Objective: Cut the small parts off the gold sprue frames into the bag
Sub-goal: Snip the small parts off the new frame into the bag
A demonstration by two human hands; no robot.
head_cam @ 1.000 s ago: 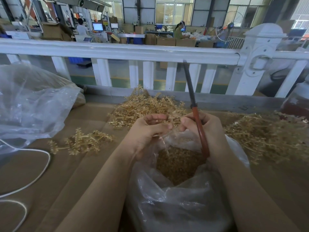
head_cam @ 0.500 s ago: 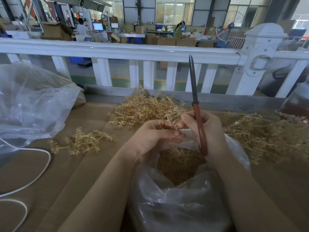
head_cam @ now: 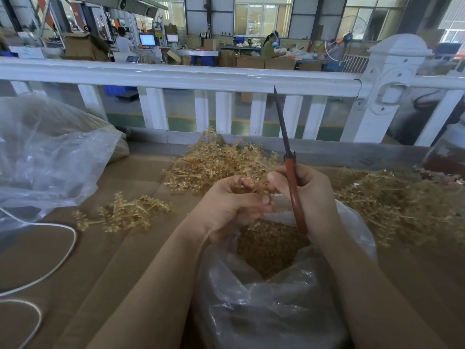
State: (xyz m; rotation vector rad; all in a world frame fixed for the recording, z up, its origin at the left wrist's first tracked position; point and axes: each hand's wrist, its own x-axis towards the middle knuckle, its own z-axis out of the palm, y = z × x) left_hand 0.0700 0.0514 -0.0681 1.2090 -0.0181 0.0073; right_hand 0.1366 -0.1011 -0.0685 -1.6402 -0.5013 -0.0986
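Note:
A clear plastic bag stands open in front of me, with a heap of small gold parts inside. Over its mouth my left hand curls round a gold sprue frame. My right hand grips red-handled scissors whose dark blades point up and look closed; its fingertips touch the same frame. Piles of gold frames lie behind and to the right, and one frame lies alone at the left.
Brown cardboard covers the work surface. A large clear bag lies at the left, with a white cable looping beneath it. A white railing runs along the far edge. A red-capped container sits far right.
The scissors have tilted from leaning left to nearly upright, blades closing. Both hands have stayed over the bag's mouth, shifting their hold on the frame slightly.

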